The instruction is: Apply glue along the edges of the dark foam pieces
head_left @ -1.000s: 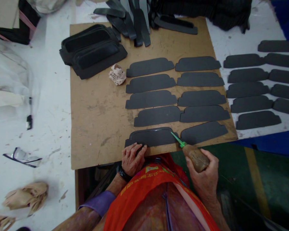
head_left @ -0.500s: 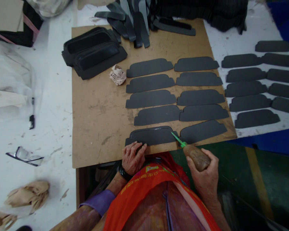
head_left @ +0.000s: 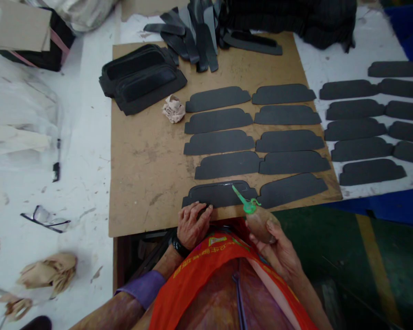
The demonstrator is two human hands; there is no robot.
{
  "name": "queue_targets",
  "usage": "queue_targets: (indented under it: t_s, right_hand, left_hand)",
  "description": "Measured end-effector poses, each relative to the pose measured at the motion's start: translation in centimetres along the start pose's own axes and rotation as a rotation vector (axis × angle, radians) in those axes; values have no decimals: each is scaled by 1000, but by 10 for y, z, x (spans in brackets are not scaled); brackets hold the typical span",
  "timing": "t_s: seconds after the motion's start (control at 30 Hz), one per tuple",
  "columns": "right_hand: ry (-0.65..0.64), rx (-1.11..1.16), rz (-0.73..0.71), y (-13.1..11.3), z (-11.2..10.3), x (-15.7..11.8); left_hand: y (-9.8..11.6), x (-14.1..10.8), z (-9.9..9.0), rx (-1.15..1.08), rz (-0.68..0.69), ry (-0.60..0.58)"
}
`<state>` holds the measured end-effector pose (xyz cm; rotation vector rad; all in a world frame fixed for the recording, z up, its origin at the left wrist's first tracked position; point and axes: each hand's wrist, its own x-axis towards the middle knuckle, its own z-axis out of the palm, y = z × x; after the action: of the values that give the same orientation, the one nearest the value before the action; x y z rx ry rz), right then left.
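My right hand (head_left: 275,247) is wrapped round a brown bottle (head_left: 260,223) with a green nozzle, whose tip points at the upper edge of the nearest dark piece (head_left: 223,194). A thin shiny line runs along that piece's top edge. The fingertips of my left hand (head_left: 193,224) rest on its lower left edge, slightly spread, holding nothing. Rows of similar dark flat pieces (head_left: 227,165) lie beyond it on the brown board (head_left: 141,183). Right beside it lies another dark piece (head_left: 292,189).
Stacked black pieces (head_left: 144,80) and a crumpled paper ball (head_left: 174,109) sit on the board's upper left. Loose dark strips (head_left: 203,41) lie at the back. Glasses (head_left: 44,219) and crumpled tan paper (head_left: 50,275) are on the white table (head_left: 92,192).
My right hand and the bottle have moved left, with the nozzle tip shifting left along the piece's top edge. My left hand stays on the piece. The view has shifted slightly.
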<state>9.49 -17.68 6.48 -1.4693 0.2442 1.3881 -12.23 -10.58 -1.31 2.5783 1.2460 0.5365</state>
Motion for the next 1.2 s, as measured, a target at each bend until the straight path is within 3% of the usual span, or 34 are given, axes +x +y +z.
queue_targets:
  t_s: [0.1,0.27,0.43,0.57,0.77,0.9,1.0,1.2]
  right_hand:
    - [-115,38,75,4,2,-4]
    - [-238,-58,12,6,-4,-2]
    - [-184,-67,-32,-2,-6,0]
    - [-34,-40,-105,-12,-5,8]
    - [68,-382,-414,-20,9,34]
    - [139,-777,-672,-27,35,47]
    - [131,-900,-831,-28,55,54]
    - [72,-1015,-927,-23,71,62]
  left_hand:
    - [1,5,-5,-8,1,-13]
    - [1,11,-12,-23,-4,-51]
    - [-1,14,-14,-31,-2,-70]
    - [-2,19,-16,-46,-3,-78]
    - [-3,46,-17,-31,-10,-22]
    - [-4,67,-11,15,-63,-71]
    - [-5,71,-6,31,-116,-117]
    - [-7,68,-4,38,-127,-140]
